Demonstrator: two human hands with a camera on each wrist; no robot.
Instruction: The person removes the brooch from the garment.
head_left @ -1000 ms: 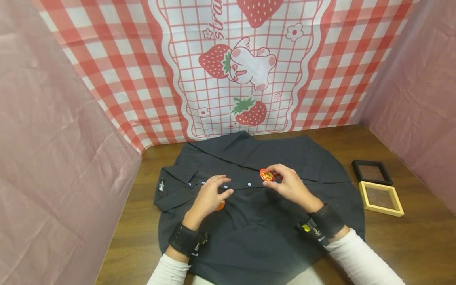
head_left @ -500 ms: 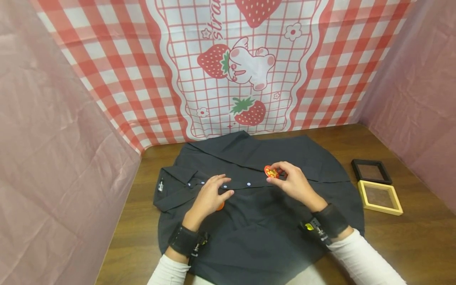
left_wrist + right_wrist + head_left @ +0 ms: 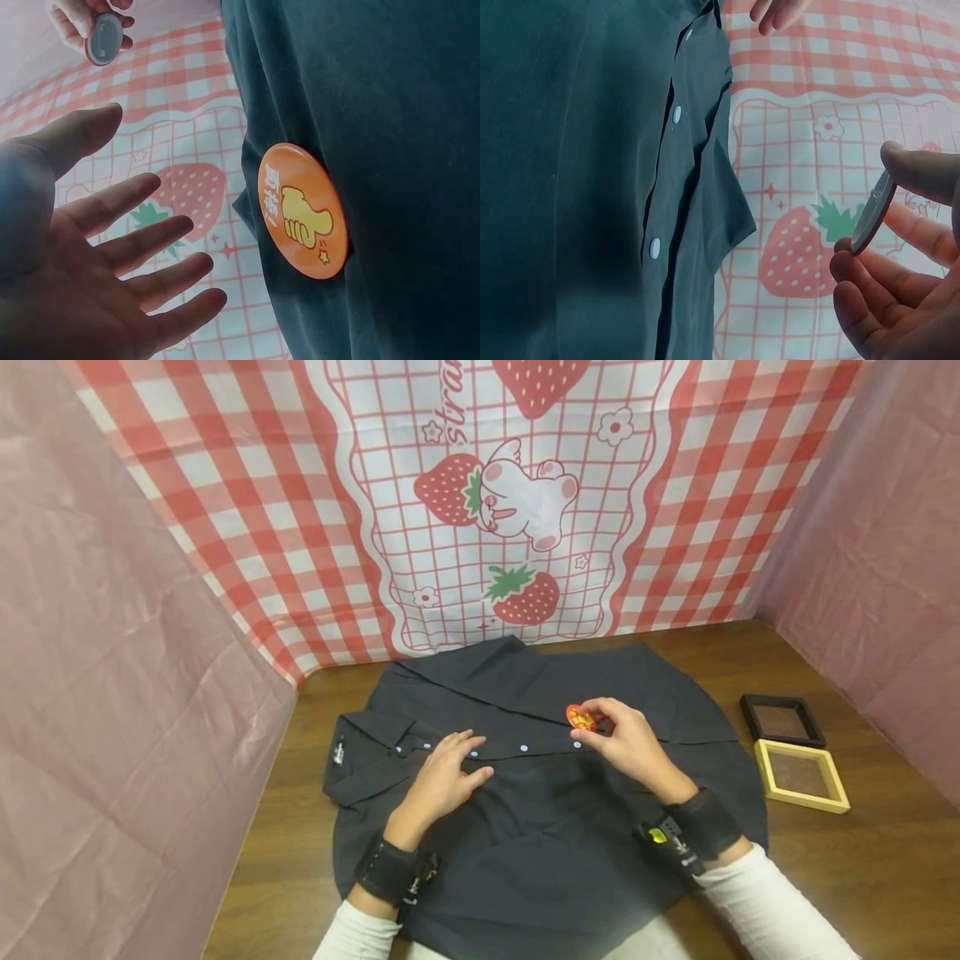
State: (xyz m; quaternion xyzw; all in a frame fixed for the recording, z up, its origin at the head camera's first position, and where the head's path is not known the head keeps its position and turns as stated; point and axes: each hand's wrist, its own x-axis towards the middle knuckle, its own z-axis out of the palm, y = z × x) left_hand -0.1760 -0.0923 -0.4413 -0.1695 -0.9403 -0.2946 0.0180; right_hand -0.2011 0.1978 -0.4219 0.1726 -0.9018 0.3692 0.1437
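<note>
A dark button-up shirt [image 3: 540, 860] lies spread on the wooden table, its collar to the left. My right hand [image 3: 633, 747] pinches a round red-and-yellow pin badge [image 3: 579, 718] by the edge, above the row of white buttons. The grey back of this badge [image 3: 874, 214] shows in the right wrist view. Over the shirt's left part hovers my left hand [image 3: 441, 781], fingers spread and holding nothing. Near it, an orange pin badge [image 3: 304, 211] with a yellow thumbs-up lies on the shirt; the hand mostly hides it in the head view.
Two small frames, one black [image 3: 782, 722] and one pale wood [image 3: 802, 777], lie on the table right of the shirt. A red-and-white strawberry cloth [image 3: 495, 527] hangs behind, and pink cloth walls [image 3: 135, 693] stand on both sides.
My right hand has moved a little right and away from me with the red badge, uncovering a white button. The left hand has barely moved.
</note>
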